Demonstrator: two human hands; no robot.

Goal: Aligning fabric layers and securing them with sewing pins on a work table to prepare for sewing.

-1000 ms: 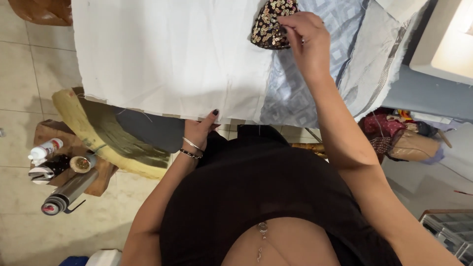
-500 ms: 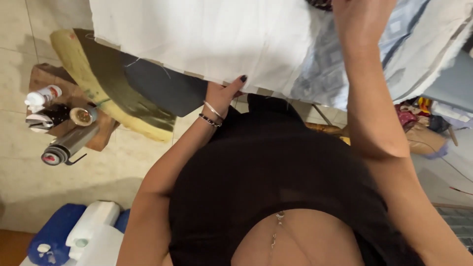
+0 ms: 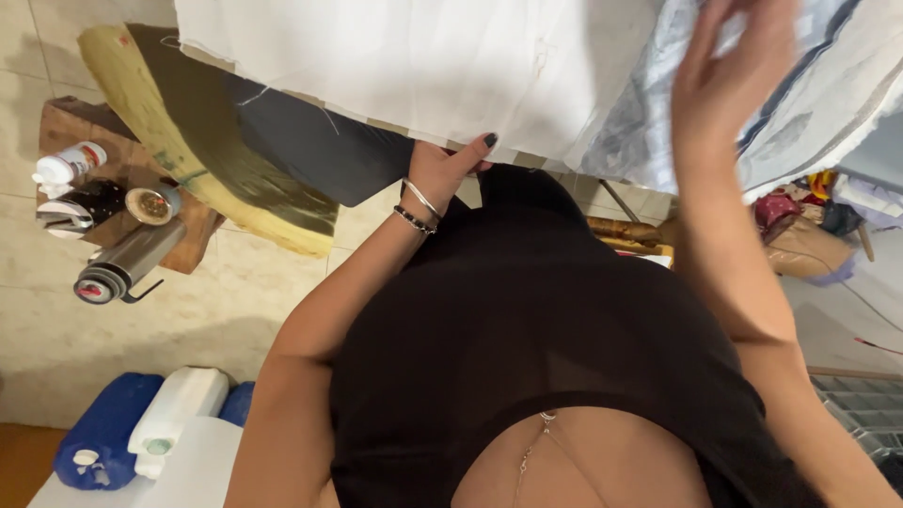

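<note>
At the bench edge: left hand is pinching the white cloth, right hand hovering open, empty.
Cloth is looking light, limp, slippery; best gripped along the hem.

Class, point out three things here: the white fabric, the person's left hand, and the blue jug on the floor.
white fabric (image 3: 395,66), head view, middle of the cloth
left hand (image 3: 450,169), head view, back of the hand
blue jug (image 3: 99,442), head view, its side

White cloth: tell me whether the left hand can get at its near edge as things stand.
Probably yes. The left hand is already at the near edge of the white cloth, thumb up against its hem, and nothing lies between them. The right hand is raised apart, over the striped cloth.
</note>
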